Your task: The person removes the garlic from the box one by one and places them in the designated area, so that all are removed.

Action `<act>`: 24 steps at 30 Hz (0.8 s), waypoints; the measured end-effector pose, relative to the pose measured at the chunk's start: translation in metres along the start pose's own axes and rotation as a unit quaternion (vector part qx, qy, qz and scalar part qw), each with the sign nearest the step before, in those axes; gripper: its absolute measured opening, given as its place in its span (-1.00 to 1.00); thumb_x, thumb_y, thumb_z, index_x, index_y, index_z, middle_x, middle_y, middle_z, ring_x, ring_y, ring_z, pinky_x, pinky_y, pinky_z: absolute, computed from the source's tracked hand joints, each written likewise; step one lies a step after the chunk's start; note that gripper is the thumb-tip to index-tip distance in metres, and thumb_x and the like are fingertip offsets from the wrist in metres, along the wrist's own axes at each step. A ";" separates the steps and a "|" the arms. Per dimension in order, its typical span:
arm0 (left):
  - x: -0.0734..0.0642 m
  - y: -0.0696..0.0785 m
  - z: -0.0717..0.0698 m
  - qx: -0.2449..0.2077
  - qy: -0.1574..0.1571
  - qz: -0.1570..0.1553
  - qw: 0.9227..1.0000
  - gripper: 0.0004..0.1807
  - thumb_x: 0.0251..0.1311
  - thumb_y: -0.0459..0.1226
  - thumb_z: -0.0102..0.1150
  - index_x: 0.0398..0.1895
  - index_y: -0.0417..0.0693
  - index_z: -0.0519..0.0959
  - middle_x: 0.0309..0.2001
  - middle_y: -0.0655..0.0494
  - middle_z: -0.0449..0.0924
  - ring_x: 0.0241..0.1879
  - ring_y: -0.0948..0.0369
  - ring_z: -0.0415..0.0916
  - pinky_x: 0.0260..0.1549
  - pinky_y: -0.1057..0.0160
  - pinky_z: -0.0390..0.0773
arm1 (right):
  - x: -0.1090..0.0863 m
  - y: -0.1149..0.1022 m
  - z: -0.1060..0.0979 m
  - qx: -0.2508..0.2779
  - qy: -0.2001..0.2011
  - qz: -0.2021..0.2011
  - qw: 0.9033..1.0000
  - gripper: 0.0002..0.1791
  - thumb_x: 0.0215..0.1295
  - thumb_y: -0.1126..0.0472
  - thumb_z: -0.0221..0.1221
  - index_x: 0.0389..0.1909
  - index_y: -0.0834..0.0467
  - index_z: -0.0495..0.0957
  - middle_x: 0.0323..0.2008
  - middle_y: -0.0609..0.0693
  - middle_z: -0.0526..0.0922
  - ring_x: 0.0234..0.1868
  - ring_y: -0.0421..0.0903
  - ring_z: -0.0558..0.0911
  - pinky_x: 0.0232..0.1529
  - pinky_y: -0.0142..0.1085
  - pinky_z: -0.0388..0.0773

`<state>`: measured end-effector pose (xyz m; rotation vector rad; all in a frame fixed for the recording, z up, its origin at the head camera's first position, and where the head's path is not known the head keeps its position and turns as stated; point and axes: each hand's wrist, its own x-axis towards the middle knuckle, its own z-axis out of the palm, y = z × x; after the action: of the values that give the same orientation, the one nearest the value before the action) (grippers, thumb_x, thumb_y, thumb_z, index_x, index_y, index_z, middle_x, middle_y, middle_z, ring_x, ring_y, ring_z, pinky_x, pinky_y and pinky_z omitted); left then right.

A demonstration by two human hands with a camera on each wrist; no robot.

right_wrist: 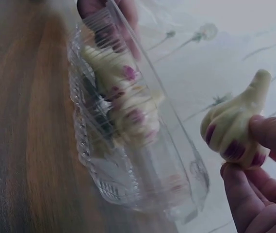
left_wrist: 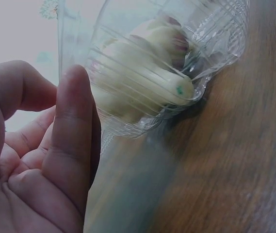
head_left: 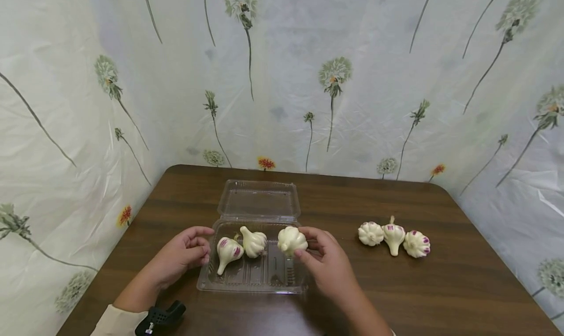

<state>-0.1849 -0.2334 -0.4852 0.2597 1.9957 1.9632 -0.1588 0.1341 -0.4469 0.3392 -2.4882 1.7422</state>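
A right hand (head_left: 326,260) pinches a round, cream, purple-marked garlic bulb (head_left: 290,240), neck toward the person, above the right side of a clear plastic hinged box (head_left: 264,272). Whether the left hand (head_left: 182,252) grips the left edge, I cannot tell.

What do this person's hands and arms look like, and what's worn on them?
Both the left hand and the right hand are ungloved. A cream sleeve covers the left forearm, with a black strap-like piece at the wrist. The right forearm is bare almost to the frame's edge.
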 end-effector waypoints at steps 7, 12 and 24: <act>0.003 0.000 0.000 -0.001 0.001 0.000 1.000 -0.45 0.50 -0.42 0.07 0.45 -0.41 0.17 -0.25 0.11 0.54 -0.31 0.25 0.60 -0.19 0.30 0.71 | -0.001 0.004 -0.012 0.006 0.013 0.004 1.000 -0.51 0.32 0.34 0.40 0.25 0.14 0.58 0.16 0.13 0.56 0.14 0.04 0.69 0.15 -0.29 0.65; 0.001 0.000 0.001 0.001 0.002 -0.004 1.000 -0.44 0.50 -0.42 0.06 0.46 -0.42 0.17 -0.25 0.11 0.54 -0.32 0.24 0.60 -0.20 0.30 0.70 | -0.003 0.013 -0.017 -0.008 0.028 0.005 1.000 -0.51 0.30 0.36 0.40 0.25 0.21 0.57 0.16 0.16 0.57 0.11 0.06 0.69 0.10 -0.36 0.66; 0.000 0.001 0.000 -0.001 0.000 -0.004 1.000 -0.44 0.50 -0.42 0.07 0.46 -0.42 0.17 -0.24 0.10 0.53 -0.32 0.24 0.60 -0.21 0.30 0.70 | -0.004 0.027 -0.030 -0.059 0.049 -0.014 0.997 -0.52 0.30 0.34 0.41 0.24 0.19 0.60 0.09 0.17 0.55 0.13 0.09 0.69 0.12 -0.24 0.68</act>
<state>-0.1845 -0.2333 -0.4843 0.2499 1.9919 1.9603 -0.1626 0.1713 -0.4620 0.2699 -2.4910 1.5532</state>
